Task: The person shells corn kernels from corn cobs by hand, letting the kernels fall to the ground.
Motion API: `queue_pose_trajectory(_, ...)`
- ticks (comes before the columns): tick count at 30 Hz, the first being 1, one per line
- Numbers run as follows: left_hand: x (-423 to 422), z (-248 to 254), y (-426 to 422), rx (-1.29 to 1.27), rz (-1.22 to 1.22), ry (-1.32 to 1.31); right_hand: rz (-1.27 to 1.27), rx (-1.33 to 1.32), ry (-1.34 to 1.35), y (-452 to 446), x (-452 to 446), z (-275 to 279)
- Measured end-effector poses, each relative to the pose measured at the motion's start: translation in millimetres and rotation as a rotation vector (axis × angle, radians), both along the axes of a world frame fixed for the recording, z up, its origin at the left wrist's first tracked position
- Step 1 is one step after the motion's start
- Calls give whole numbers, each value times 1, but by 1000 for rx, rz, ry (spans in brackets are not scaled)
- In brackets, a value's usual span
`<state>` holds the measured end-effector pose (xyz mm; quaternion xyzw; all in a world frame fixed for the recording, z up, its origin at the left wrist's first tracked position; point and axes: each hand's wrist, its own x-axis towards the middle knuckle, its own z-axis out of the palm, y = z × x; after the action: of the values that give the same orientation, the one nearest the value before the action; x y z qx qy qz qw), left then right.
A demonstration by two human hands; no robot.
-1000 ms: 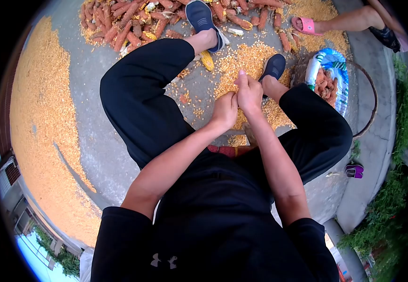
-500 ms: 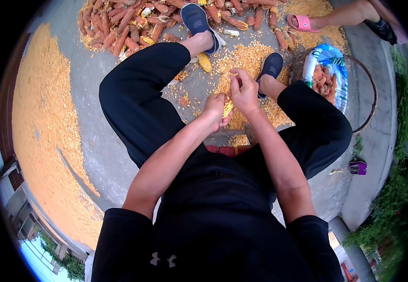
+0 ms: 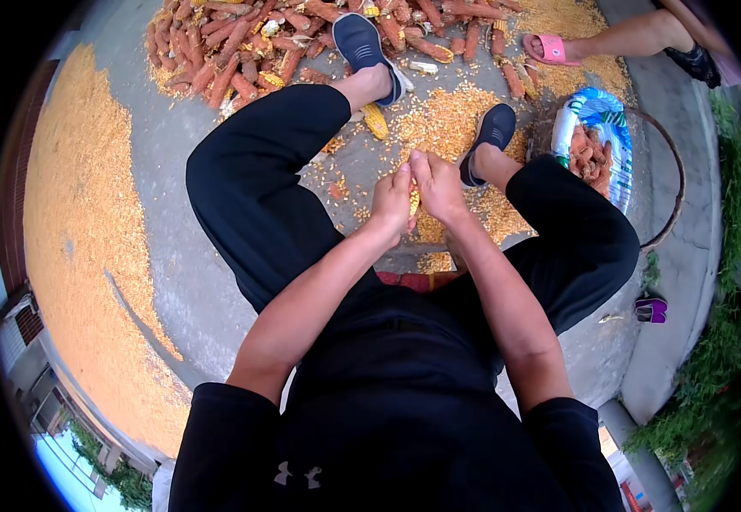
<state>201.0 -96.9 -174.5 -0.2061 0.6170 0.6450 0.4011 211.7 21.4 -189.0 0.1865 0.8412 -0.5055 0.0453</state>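
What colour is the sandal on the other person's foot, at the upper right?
The sandal is pink, showing best in the current head view.

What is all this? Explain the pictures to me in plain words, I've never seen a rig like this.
There is no machine here, just a person with bare hands. Every picture comes from one camera worn on that person's head, looking down past the chest, so the feet appear near the top.

The left hand and right hand close together around an ear of corn, mostly hidden by the fingers.

On the grey ground are loose yellow kernels, a heap of reddish cobs and a wide spread of kernels at left. At right stands a lined basket with cobs inside. Another person's foot in a pink sandal shows at upper right.
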Motion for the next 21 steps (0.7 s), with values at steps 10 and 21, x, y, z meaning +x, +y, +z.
queue_pose_trajectory(10, -16, 1, -7, 265, 70, -238, -152, -201, 2, 6, 1, -14)
queue_pose_trajectory(21, -11, 8, -12, 473, 24, -317, 5, 53, 136, 5, -2, 0)
